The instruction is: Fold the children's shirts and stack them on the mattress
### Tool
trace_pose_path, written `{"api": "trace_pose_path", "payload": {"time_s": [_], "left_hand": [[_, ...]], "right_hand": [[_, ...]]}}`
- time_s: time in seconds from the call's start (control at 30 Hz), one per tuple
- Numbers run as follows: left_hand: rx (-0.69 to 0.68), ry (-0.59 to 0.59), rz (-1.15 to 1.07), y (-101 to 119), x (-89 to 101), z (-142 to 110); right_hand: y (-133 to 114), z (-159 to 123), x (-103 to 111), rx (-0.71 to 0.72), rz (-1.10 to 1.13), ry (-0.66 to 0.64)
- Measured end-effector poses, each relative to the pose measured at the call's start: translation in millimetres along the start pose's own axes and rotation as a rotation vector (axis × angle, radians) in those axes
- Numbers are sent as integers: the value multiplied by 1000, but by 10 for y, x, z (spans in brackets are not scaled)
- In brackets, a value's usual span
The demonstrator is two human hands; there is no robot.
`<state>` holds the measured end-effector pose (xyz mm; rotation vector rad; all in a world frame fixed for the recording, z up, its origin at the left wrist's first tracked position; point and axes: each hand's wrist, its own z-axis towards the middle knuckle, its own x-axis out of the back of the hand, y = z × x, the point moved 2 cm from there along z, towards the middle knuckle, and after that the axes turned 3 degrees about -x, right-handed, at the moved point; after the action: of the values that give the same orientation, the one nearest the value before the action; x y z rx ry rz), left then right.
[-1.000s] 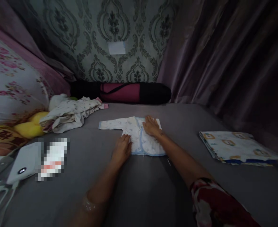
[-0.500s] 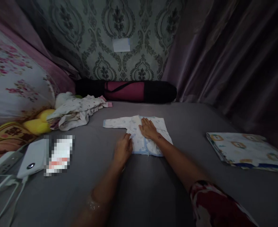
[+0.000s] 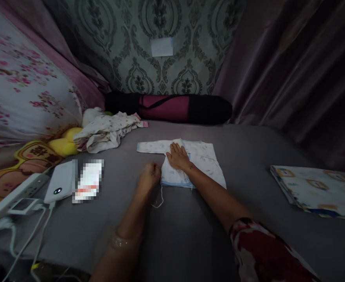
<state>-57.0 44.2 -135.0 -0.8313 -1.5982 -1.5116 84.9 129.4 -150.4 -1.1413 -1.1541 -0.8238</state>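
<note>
A small white baby shirt (image 3: 209, 168) with blue trim and a pale print lies spread on the grey bed surface, one sleeve stretched out to the left. My right hand (image 3: 178, 157) presses flat on its front, fingers extended. At the shirt's left edge is my left hand (image 3: 150, 175), slightly blurred, its fingers curled closed; what they hold, if anything, is hidden. From the hem near that hand a thin white tie string (image 3: 160, 201) trails onto the bed.
Left are a power bank (image 3: 61, 182), a power strip (image 3: 34, 186) with cables, a yellow cushion (image 3: 40, 154) and crumpled clothing (image 3: 108, 131). A black and maroon roll bag (image 3: 166, 107) lies along the wall. Folded printed cloth (image 3: 313, 188) rests at right.
My right hand has shifted left across the shirt. My left hand has curled closed at its left edge, and a tie string now shows below. The camera view has shifted slightly.
</note>
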Motion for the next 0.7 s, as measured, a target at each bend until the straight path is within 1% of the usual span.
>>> {"api": "trace_pose_path", "payload": {"time_s": [0.07,0.17,0.23,0.3,0.4,0.43,0.5,0.6,0.7], "left_hand": [[-5,-85,-44,-74,62,16],[-60,-271,-82,-146,164,-25],[-105,-398,-43,-129,225,-96],[-153,-486,55,-54,273,-183],[-212,-514,238,102,313,-294],[-213,-517,282,141,316,-318],[-198,-526,328,174,313,-341],[-138,-556,346,100,306,-306],[-46,-514,308,-65,335,-213]], "right_hand": [[-12,1,-43,-6,3,5],[9,12,-65,-1,4,0],[23,26,-47,-1,13,-11],[31,38,-4,3,53,-57],[57,16,116,3,200,-129],[78,-8,168,-3,260,-129],[152,-84,282,-20,376,-80],[356,-254,438,-49,531,3],[647,-446,588,-101,662,72]]}}
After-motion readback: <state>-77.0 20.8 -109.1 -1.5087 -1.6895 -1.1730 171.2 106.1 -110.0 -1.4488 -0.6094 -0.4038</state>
